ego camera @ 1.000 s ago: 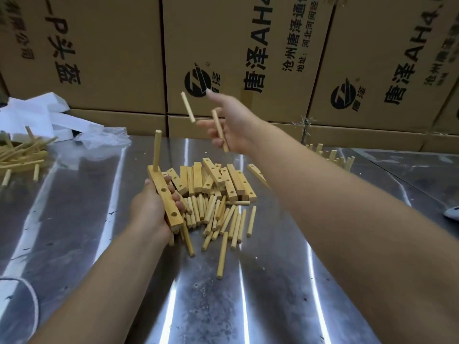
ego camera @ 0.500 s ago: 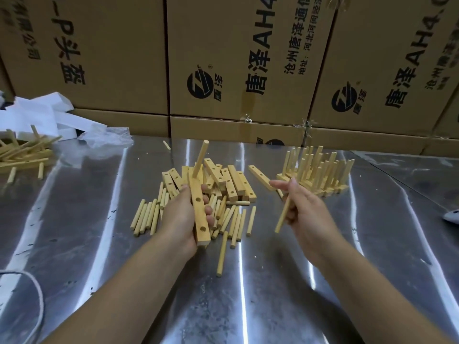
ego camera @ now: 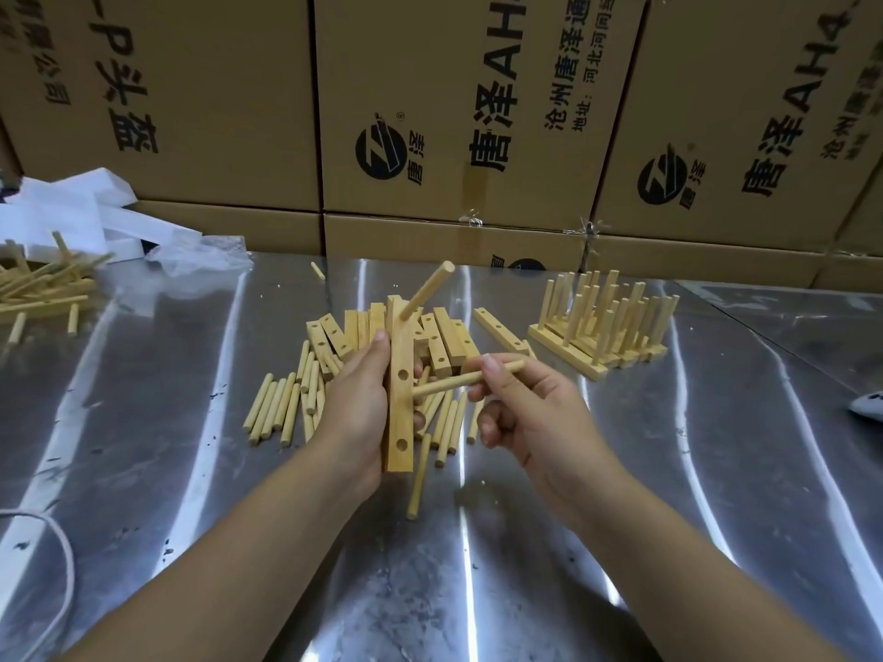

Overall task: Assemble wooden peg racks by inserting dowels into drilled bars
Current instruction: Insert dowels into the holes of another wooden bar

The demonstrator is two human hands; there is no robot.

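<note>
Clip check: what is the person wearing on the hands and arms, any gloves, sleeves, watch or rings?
Nothing worn shows. The left hand and right hand are bare, with no gloves or rings visible. The left forearm and right forearm are uncovered to the frame edge: no sleeves, watch or bands.

Upright bar, seated dowel, second dowel alongside

Middle carton read "唐泽AH4" in bold black, with a round logo tagged "唐泽" and smaller lines starting "沧州唐泽通" and "地址:河北河间". Right carton showed "唐泽AH4" again. Left carton carried "-P头盔".
</note>
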